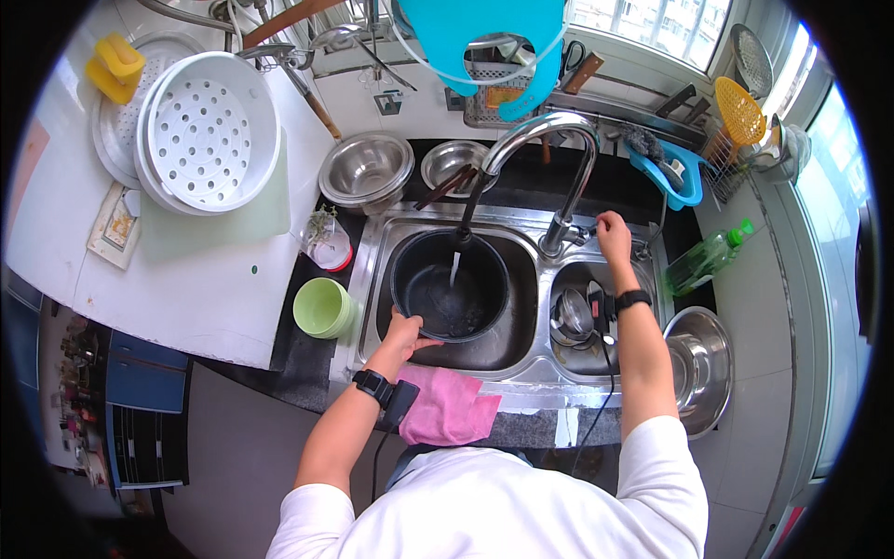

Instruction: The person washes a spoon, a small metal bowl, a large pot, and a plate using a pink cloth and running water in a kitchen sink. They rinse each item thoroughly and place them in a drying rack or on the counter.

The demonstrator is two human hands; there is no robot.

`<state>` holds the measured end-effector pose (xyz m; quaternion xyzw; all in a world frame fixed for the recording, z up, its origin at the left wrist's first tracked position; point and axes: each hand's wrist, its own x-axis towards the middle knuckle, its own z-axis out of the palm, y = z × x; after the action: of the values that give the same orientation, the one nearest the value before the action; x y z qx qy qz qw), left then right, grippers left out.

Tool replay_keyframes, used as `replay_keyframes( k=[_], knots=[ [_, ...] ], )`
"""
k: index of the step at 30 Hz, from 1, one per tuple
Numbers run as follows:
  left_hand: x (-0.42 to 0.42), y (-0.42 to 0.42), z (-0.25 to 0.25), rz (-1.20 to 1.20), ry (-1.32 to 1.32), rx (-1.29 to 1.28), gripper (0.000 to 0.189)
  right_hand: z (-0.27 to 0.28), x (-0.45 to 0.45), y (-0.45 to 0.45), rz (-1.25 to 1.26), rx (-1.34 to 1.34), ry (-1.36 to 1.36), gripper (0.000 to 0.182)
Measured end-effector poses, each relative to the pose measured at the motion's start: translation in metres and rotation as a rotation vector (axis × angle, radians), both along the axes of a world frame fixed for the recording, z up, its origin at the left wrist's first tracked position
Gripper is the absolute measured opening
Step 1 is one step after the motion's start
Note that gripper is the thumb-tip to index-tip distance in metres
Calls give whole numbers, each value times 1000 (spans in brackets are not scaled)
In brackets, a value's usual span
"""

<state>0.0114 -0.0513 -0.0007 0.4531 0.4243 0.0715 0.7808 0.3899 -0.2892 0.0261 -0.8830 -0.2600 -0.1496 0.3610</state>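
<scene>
My left hand (pixel 403 337) grips the near-left rim of a round black pot (pixel 419 293), which sits in the larger basin (pixel 520 307) of a double stainless steel sink. Water (pixel 455 269) runs into the pot from the chrome gooseneck faucet (pixel 580 126), and a little lies on the pot's bottom. My right hand (pixel 614 236) is at the faucet's side lever (pixel 581 234), its fingers curled against the lever's end. Below that wrist, the smaller basin (pixel 566 360) holds a steel ladle (pixel 575 311) and other metal utensils.
A pink cloth (pixel 447 405) hangs over the sink's front edge. Stacked green bowls (pixel 321 307) stand left of the sink, steel bowls (pixel 367 171) behind it. At right are a green bottle (pixel 705 258) and a steel basin (pixel 698 370). White steamer baskets (pixel 209 133) rest on the left counter.
</scene>
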Motion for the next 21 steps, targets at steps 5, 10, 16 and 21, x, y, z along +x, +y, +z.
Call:
replay_keyframes(
  k=[5, 10, 16, 21],
  knots=[
    [10, 10, -9, -41, -73, -36, 58, 2, -37, -17, 73, 59, -152, 13],
    [14, -1, 6, -48, -61, -13, 54, 3, -62, -23, 50, -3, -144, 16],
    [-7, 3, 20, -88, -40, -17, 55, 0, -60, -28, 46, 4, -147, 17],
    [-20, 39, -8, -71, -154, -146, 42, -3, -56, -22, 50, 70, -97, 19]
  ],
)
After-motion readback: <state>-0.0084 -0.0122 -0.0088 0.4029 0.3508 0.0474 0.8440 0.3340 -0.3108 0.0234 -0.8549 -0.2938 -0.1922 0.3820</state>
